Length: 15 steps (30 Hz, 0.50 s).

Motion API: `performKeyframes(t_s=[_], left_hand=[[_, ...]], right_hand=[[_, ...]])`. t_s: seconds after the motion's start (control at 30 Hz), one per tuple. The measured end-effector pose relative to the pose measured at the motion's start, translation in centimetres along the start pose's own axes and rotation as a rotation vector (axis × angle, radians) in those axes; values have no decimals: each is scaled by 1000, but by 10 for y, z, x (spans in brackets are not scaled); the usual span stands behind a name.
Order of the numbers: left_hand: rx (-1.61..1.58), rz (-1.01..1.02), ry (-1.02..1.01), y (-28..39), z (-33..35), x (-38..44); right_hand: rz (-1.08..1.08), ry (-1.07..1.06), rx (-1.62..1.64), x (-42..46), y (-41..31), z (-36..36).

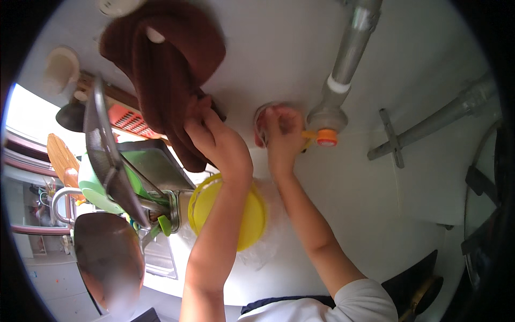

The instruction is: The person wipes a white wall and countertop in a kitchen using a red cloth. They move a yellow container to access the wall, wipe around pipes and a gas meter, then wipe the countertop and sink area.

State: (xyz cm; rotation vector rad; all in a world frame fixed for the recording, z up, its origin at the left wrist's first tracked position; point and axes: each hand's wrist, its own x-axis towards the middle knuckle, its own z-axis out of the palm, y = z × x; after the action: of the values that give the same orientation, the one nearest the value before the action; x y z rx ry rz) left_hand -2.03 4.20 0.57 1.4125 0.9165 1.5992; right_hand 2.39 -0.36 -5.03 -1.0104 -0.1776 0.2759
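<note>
A brown towel (165, 76) hangs in folds from the pale wall. My left hand (217, 137) reaches up to its lower right side, with bent fingers gripping the fabric. To the right, my right hand (281, 139) is at a reddish-pink item (260, 124) against the wall, its fingers curled over it. The hand hides much of that item, so I cannot tell exactly what it is. Just right of this hand is a grey pipe (346, 64) with an orange-capped fitting (326, 137) and a yellow lever.
Below my left forearm sits a yellow round lid or basin (253, 217), with clear plastic around it. Left are a mesh strainer (102, 141), green bowl (90, 181), dark tray (157, 169) and large metal pan (108, 257). Another pipe (434, 124) and a glass lid (478, 193) lie right.
</note>
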Motion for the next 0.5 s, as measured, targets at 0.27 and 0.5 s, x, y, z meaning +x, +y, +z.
performKeyframes(t_s=[0.27, 0.5], left_hand=[[13, -80, -59, 16, 1, -3], [-12, -65, -79, 19, 4, -5]], right_hand=[[-662, -210, -420, -32, -31, -10], [-1024, -159, -527, -13, -136, 22]])
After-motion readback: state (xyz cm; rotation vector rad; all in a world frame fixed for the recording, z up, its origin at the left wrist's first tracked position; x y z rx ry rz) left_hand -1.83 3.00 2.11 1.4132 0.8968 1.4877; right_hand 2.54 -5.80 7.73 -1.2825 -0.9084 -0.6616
